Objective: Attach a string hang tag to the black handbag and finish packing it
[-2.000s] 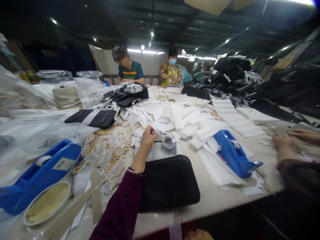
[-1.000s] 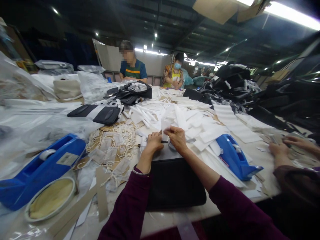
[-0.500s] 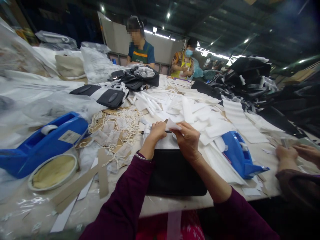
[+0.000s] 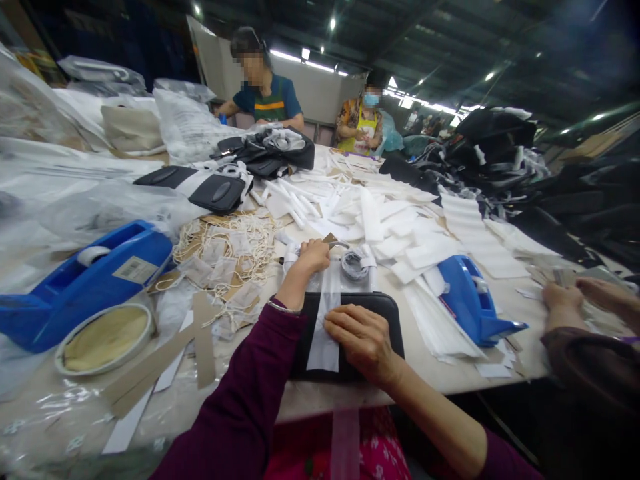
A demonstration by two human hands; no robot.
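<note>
The cluttered counter [image 4: 450,383] carries a black pouch [image 4: 385,313] at 6 o'clock. On it lies a white strip [image 4: 324,333]. The right hand [image 4: 363,341] presses its near end with flat, spread fingers; the left hand [image 4: 313,257] pinches its far end at 12 o'clock.

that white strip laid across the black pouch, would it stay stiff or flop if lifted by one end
The white strip looks thin and lies flat, following the black pouch, so it would probably flop. It seems light; the right hand presses it and the left hand pins its far end.
</note>
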